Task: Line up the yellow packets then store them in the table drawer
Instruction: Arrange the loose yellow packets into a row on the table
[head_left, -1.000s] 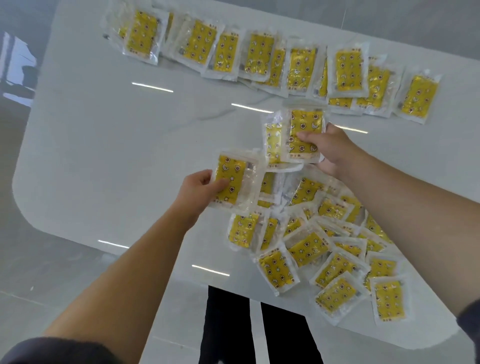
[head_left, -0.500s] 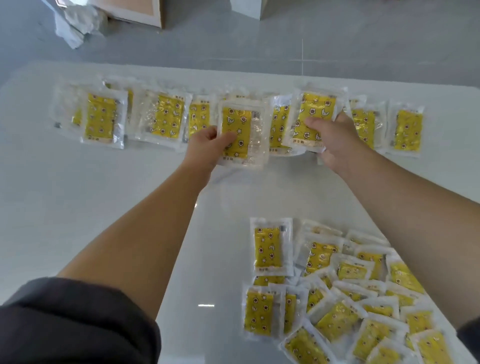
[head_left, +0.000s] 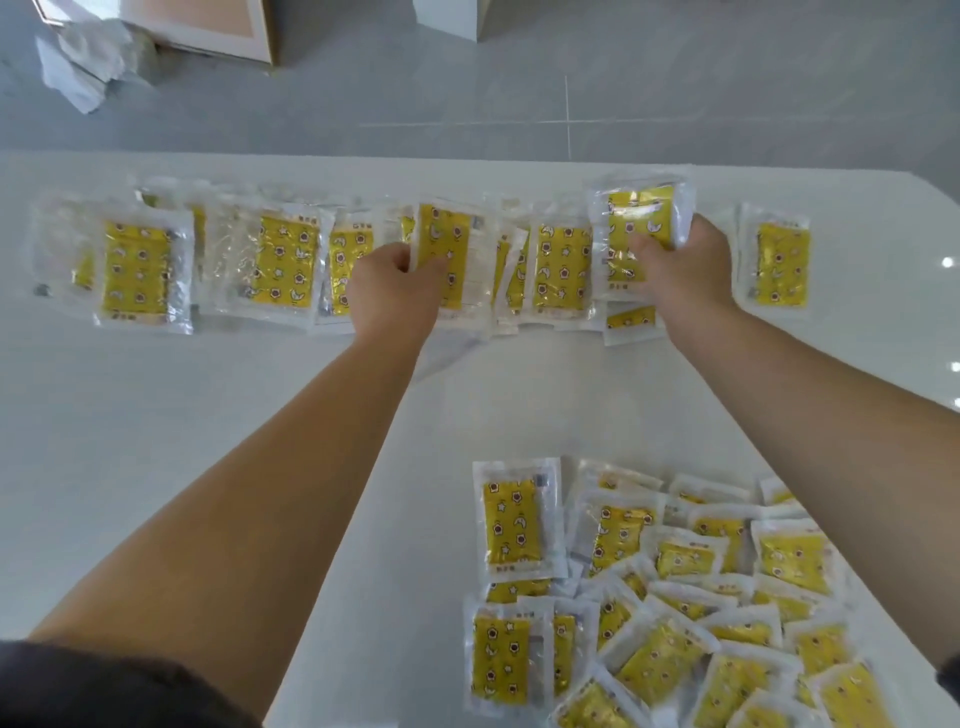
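Observation:
A row of several yellow packets in clear wrappers (head_left: 280, 265) runs along the far side of the white table (head_left: 156, 441). My left hand (head_left: 389, 293) pinches one yellow packet (head_left: 452, 249) over the middle of that row. My right hand (head_left: 680, 270) grips another yellow packet (head_left: 639, 218) over the row's right part, beside the last packet (head_left: 779, 265). A loose heap of yellow packets (head_left: 670, 587) lies at the near right of the table. No drawer is visible.
Beyond the table's far edge is grey tiled floor with a cardboard box (head_left: 208, 26), crumpled white wrapping (head_left: 88, 62) and a white furniture leg (head_left: 452, 15). The table's left half (head_left: 130, 405) holds no packets near me.
Both hands moved from the near heap out to the far row, each carrying a packet. They now hold the packets low over the row, the right one further right than half a second ago.

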